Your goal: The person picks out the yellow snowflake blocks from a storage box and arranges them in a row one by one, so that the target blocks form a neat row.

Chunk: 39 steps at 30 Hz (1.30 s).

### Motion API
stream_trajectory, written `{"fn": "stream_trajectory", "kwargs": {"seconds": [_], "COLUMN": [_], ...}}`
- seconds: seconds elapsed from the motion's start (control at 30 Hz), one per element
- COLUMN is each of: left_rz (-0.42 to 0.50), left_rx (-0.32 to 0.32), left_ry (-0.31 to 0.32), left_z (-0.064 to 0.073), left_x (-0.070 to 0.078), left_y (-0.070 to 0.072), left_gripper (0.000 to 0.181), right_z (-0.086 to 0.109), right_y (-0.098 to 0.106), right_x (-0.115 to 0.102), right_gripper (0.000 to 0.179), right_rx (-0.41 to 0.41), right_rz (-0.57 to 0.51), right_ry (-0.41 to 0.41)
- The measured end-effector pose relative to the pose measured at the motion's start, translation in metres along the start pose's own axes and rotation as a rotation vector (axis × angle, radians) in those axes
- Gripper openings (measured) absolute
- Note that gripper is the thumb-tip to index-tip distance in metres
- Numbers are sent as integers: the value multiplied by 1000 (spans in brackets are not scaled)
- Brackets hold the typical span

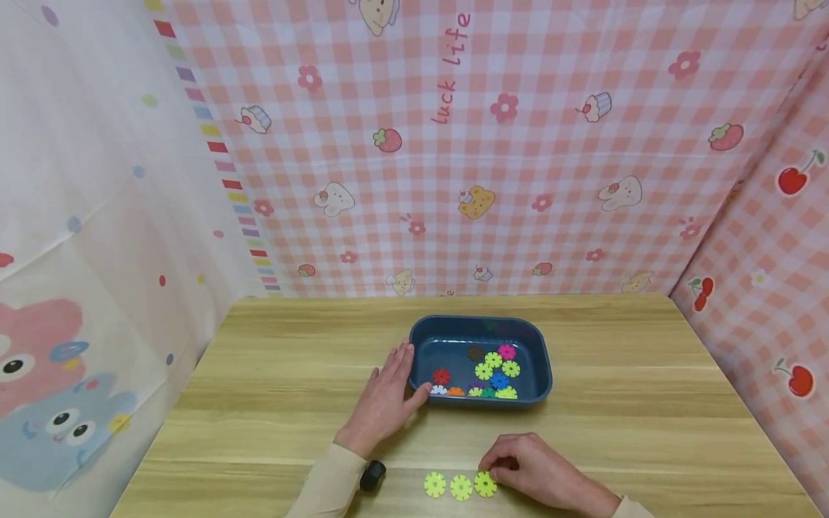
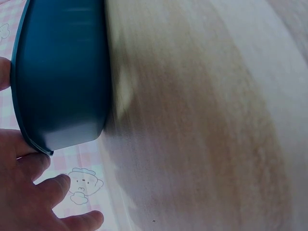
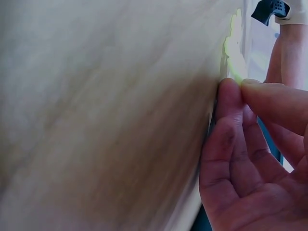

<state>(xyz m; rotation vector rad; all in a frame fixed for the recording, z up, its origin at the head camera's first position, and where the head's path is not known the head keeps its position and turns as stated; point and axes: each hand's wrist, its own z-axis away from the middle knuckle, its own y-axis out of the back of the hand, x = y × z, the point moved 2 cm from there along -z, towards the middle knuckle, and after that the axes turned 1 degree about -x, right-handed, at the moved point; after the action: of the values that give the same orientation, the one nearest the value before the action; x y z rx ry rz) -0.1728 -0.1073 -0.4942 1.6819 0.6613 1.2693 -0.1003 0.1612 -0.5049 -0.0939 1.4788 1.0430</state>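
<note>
A dark blue plastic bin (image 1: 430,399) stands on the wooden table, with several small notched plastic discs lying inside it. My left hand (image 1: 383,399) rests against the bin's left end, fingers stretched along the wall and thumb at the front corner. The left wrist view shows its fingertips touching the rim of the bin (image 2: 62,72). In front of the bin, three yellow-green snowflake discs lie in a row: a left one (image 1: 435,485), a middle one (image 1: 461,488) and a right one (image 1: 485,484). My right hand (image 1: 534,471) pinches the right disc's edge between thumb and index finger.
In the bin lie a red disc (image 1: 441,376), a blue disc (image 1: 499,380), a pink disc (image 1: 506,352) and more yellow-green ones. A checked cloth (image 1: 518,158) hangs behind the table (image 1: 615,374). A black device (image 1: 372,476) sits at the left wrist.
</note>
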Motion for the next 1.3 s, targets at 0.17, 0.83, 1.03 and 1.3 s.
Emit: {"fn": "stream_trajectory", "kwargs": {"seconds": [0.17,0.83,1.03,1.3], "left_rz": [4,-4,-10,-16], "left_rx": [2,-10,-12,-6], "left_ry": [0,4,2,1], "left_z": [0,2,2,1], "left_x": [1,1,1,0], "left_y": [0,1,1,0], "left_gripper": [80,80,82,82], "right_z": [2,16,15,-3], "right_y": [1,29,59,86], "right_x": [-1,-13,-22,-19], "right_gripper": [14,15,11,15], "right_rx": [-7,122,357,477], "right_rz": [-5,-17,126,253], "right_ry": [-17,2,171,227]}}
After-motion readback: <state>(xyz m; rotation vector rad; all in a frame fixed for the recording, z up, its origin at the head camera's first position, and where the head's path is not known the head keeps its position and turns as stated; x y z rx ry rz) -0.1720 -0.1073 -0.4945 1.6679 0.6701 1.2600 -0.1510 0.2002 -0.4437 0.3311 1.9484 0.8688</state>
